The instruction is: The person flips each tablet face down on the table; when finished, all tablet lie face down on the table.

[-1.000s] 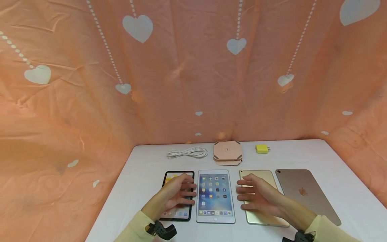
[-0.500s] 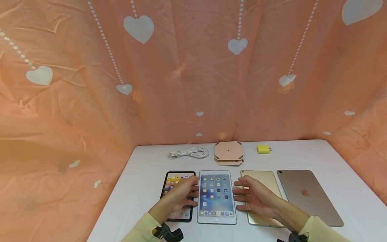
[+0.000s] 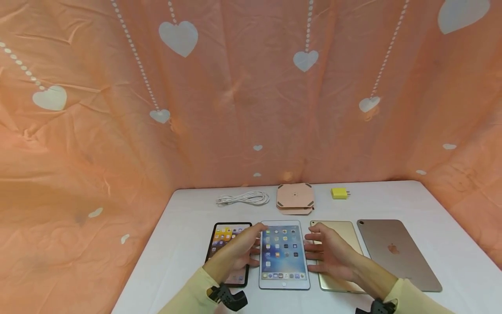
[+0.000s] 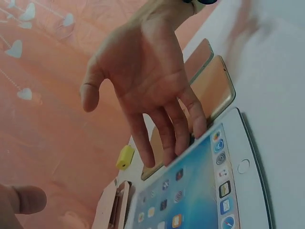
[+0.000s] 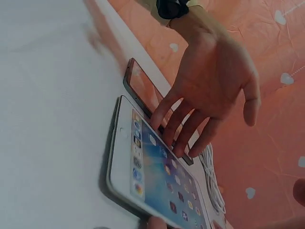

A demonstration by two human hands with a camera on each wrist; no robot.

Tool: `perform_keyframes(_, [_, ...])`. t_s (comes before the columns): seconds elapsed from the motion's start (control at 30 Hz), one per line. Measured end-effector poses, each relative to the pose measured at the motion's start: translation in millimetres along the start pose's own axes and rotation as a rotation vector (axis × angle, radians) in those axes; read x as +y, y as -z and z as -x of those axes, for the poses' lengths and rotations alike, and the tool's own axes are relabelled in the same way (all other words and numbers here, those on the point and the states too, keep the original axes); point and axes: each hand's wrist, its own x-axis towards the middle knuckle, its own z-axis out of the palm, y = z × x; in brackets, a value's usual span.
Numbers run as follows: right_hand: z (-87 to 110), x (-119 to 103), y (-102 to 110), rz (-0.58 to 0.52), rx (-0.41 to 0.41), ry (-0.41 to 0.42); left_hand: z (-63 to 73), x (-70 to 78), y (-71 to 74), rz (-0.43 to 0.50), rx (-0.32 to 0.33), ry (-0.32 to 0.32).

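A white tablet (image 3: 284, 253) with its screen lit lies flat on the table between both hands. My left hand (image 3: 240, 249) is at its left edge, thumb by the top left corner and fingers extended along the side. Opposite, the fingertips of my right hand (image 3: 333, 255) are right at the tablet's right edge, palm facing inward and thumb raised. Under the left hand lies a black-framed tablet (image 3: 219, 244) with a lit screen, partly covered. A gold tablet (image 3: 345, 285), back up, is partly hidden by the right hand.
Right of the gold tablet, a grey-brown tablet (image 3: 396, 248) lies back up. Along the far side are a coiled white cable (image 3: 247, 198), a folded pink stand (image 3: 295, 195) and a yellow charger plug (image 3: 339, 193). An orange curtain with hearts (image 3: 235, 109) hangs behind the white table (image 3: 188, 218).
Both hands have moved inward to the white tablet's sides, the left one clearly to the right. The white tablet has shifted slightly right, towards the gold one.
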Motion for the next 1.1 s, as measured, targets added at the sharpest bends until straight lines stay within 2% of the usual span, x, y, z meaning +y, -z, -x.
perform_keyframes(0.1, [2.3,-1,3,-0.008,-0.002,-0.016,-6.0,0.0,-3.7,0.004,0.025,0.034])
perform_keyframes(0.23, [6.7,-3,10,-0.032,-0.023,-0.022,-14.8,-3.1,-9.5,0.037,0.023,0.068])
perform_keyframes(0.43, [17.8,-9,28,-0.022,-0.147,0.011,-20.0,-3.4,-23.6,0.075,-0.024,0.064])
perform_keyframes(0.57, [28.1,-15,40,0.018,-0.178,0.038,-20.0,-2.6,-31.3,0.119,-0.097,0.052])
perform_keyframes(0.83, [45.4,-33,42,0.132,-0.129,0.093,-18.6,-4.7,-29.7,0.111,-0.314,0.03])
perform_keyframes(0.93, [47.1,-36,36,0.145,-0.122,0.106,-14.6,3.3,-26.6,0.121,-0.343,-0.007])
perform_keyframes(1.1, [47.1,-38,23,0.154,-0.162,0.141,-4.8,28.6,-26.5,0.164,-0.38,-0.096])
